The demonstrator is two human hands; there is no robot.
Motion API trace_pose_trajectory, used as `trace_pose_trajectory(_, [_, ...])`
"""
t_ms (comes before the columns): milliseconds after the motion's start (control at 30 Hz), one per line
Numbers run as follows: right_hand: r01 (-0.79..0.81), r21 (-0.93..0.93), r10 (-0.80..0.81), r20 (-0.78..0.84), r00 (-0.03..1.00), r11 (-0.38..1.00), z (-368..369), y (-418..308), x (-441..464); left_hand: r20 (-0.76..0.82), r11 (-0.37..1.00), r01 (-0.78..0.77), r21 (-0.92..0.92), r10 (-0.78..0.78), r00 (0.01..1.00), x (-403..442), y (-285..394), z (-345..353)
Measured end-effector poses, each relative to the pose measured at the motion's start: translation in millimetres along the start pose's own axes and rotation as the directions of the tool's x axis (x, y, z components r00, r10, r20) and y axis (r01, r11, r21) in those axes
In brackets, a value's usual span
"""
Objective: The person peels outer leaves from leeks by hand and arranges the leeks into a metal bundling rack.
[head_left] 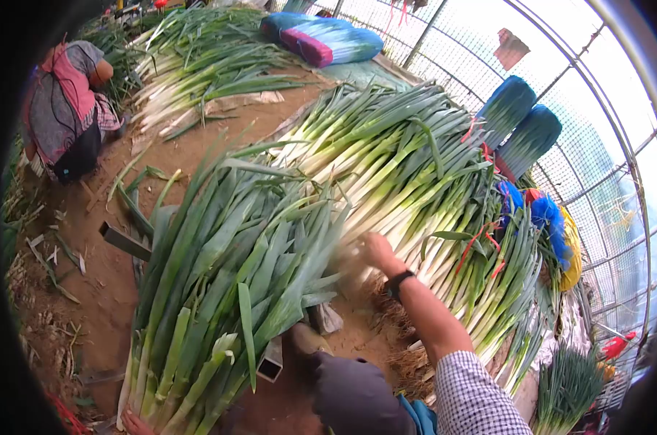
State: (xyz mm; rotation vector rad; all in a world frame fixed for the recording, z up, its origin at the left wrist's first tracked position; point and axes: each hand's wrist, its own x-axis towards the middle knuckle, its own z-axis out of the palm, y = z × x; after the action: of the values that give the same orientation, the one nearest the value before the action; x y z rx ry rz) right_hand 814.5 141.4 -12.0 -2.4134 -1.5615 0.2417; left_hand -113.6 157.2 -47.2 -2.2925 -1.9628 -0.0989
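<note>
A big pile of long green onions (pixel 219 261) lies across a metal frame (pixel 270 360) in front of me, leaves away and pale stalks toward me. My left hand (pixel 135 423) is at the bottom edge, its fingers closed around the stalk ends; most of it is out of view. My right hand (pixel 375 252), with a dark wristband (pixel 398 281), is over the gap between this pile and a long row of green onions (pixel 386 167) on the ground. Its fingers are smeared by motion near the leaf tips, so their grip is unclear.
Another person (pixel 67 109) crouches at the upper left beside more green onions (pixel 198 65). Net-wrapped bundles (pixel 325 40) lie at the back. Blue-topped bundles (pixel 527 138) lean by the greenhouse wall (pixel 604 159). A metal bar (pixel 124 241) juts out left. My knee (pixel 361 395) is below.
</note>
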Motion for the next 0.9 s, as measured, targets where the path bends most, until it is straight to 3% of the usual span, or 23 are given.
trace_pose_trajectory(67, [0.019, -0.193, -0.006, 0.071, 0.997, 0.981, 3.0, 5.9, 37.6, -0.017, 0.974, 0.186, -0.127, -0.189, 0.982, -2.7, -2.4, -0.3])
trace_pose_trajectory(100, [-0.049, -0.254, 0.098, 0.185, 0.978, 0.966, -0.3, 3.2, 51.0, -0.027, 0.963, 0.218, -0.161, -0.225, 0.974, -2.3, -5.4, -1.9])
trace_pose_trajectory(167, [0.019, -0.377, 0.076, 0.234, 0.969, 0.926, 8.2, 18.9, 59.2, -0.029, 0.958, 0.234, -0.167, -0.242, 0.970, -5.2, -7.3, -4.7])
trace_pose_trajectory(267, [0.158, -0.440, -0.174, 0.004, 0.985, 0.884, 28.3, 40.4, 44.6, -0.026, 0.950, 0.259, -0.175, -0.268, 0.963, -8.3, -7.5, -4.4])
trace_pose_trajectory(367, [0.147, -0.465, -0.054, 0.207, 0.977, 0.873, 14.9, 42.6, 35.9, -0.020, 0.949, 0.264, -0.172, -0.272, 0.962, -6.5, -8.8, -7.6])
trace_pose_trajectory(433, [0.200, -0.504, -0.074, 0.258, 0.963, 0.840, 5.6, 47.0, 26.1, -0.021, 0.947, 0.268, -0.175, -0.276, 0.961, -5.7, -8.2, -7.9])
trace_pose_trajectory(533, [0.246, -0.534, -0.115, 0.267, 0.957, 0.809, -12.5, 53.9, -8.7, -0.032, 0.940, 0.289, -0.184, -0.299, 0.954, -8.0, -5.0, -6.1])
trace_pose_trajectory(567, [0.238, -0.508, -0.168, 0.181, 0.969, 0.828, -13.1, 62.6, -26.1, -0.033, 0.936, 0.298, -0.189, -0.309, 0.950, -5.5, -4.2, -5.9])
trace_pose_trajectory(700, [0.220, -0.584, 0.013, 0.367, 0.930, 0.782, -27.2, 81.3, -87.0, -0.041, 0.930, 0.306, -0.202, -0.320, 0.947, -1.3, -1.5, -0.9])
trace_pose_trajectory(833, [0.182, -0.549, -0.107, 0.166, 0.980, 0.816, -17.2, 91.8, -111.9, -0.038, 0.934, 0.293, -0.207, -0.307, 0.951, 7.5, -0.8, 1.1])
trace_pose_trajectory(900, [0.174, -0.567, -0.009, 0.282, 0.959, 0.805, -22.5, 84.3, -104.4, -0.041, 0.932, 0.295, -0.210, -0.310, 0.950, 9.4, -0.2, 0.9])
